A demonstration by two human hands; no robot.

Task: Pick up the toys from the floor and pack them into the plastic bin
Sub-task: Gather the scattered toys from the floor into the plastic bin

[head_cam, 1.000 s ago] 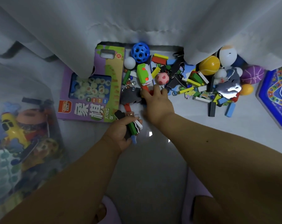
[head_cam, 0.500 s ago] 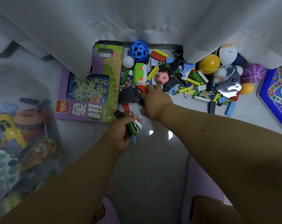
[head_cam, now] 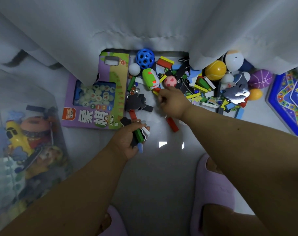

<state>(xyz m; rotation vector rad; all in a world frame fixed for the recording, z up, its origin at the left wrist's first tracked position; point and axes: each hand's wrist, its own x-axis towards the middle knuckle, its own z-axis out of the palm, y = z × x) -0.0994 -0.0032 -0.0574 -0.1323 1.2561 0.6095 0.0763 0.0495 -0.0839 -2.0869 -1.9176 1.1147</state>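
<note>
Your left hand (head_cam: 127, 138) is clamped around a fistful of small blocks (head_cam: 139, 135); your right hand (head_cam: 173, 103) pinches a red piece (head_cam: 157, 90) beside the pink ball (head_cam: 170, 81). These look light, stiff and slippery, so grip their long edges. The plastic bin (head_cam: 25, 142) waits far left.

Both bare forearms reach forward and down from the lower corners of the view, converging toward the middle. The left hand (head_cam: 127, 138) lies nearer the body, back upward, its fingers and thumb curled round a small bundle of flat pieces. The right hand (head_cam: 173, 103) stretches farther ahead, back upward, wrist slightly bent, fingers curled downward at their tips; whether they pinch anything cannot be told.
</note>
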